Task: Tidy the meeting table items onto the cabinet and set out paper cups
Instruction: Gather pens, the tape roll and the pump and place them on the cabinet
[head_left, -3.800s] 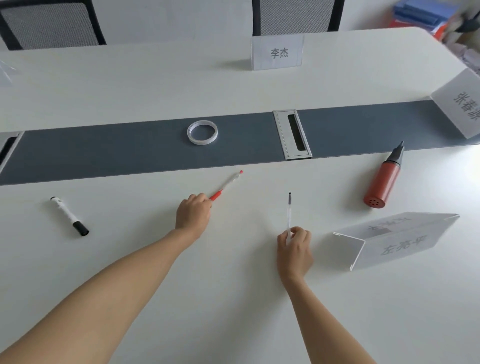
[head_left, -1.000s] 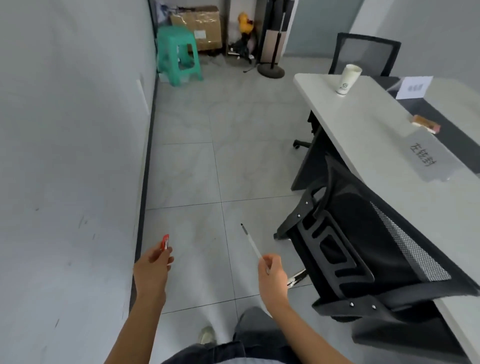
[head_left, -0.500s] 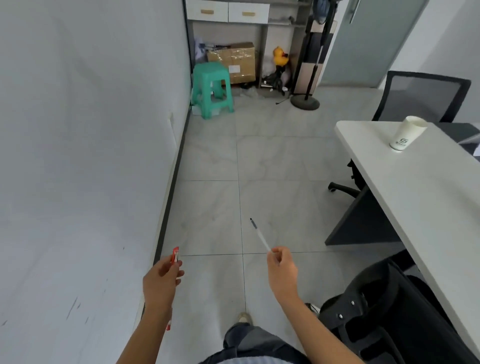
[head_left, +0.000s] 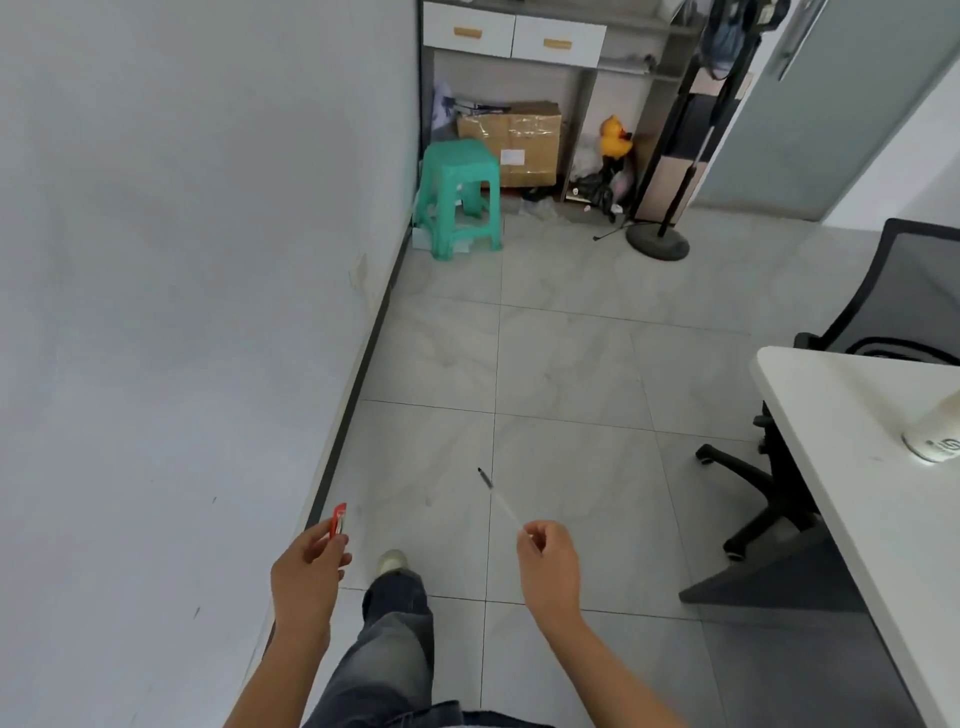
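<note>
Nearby, well off the table's (head_left: 857, 467) left side, both hands are up over the floor (head_left: 561, 364). L hand (head_left: 306, 577) pinches a red pen (head_left: 338, 521) w/ curled fingers. Only its red end shows, sticking up & away from the person. R hand (head_left: 548, 566), the one nearer the table, pinches a thin clear pen (head_left: 498, 499) by its back end. Its long line runs up & left, dark tip pointing away from the table.

A leg & shoe (head_left: 392, 561) are on the tiles btw the hands.

The table's rounded corner & long edge are on the right. A paper cup (head_left: 935, 441) sits on it near the corner, cut off by the picture edge, so can't tell what's in it. A black chair base (head_left: 748, 499) pokes out from under the table's edge. Bare tiles make a wide lane from the table's edge over to the wall (head_left: 182, 260).

Past the table's far end is a black mesh chair (head_left: 914, 296). Farther on are a round stand base (head_left: 657, 244) & a green stool (head_left: 460, 200) by the wall. Farthest from the table is the cabinet (head_left: 514, 36), two drawers closed. Under it sit a taped-up cardboard box (head_left: 519, 137) & a yellow duck (head_left: 615, 136).
</note>
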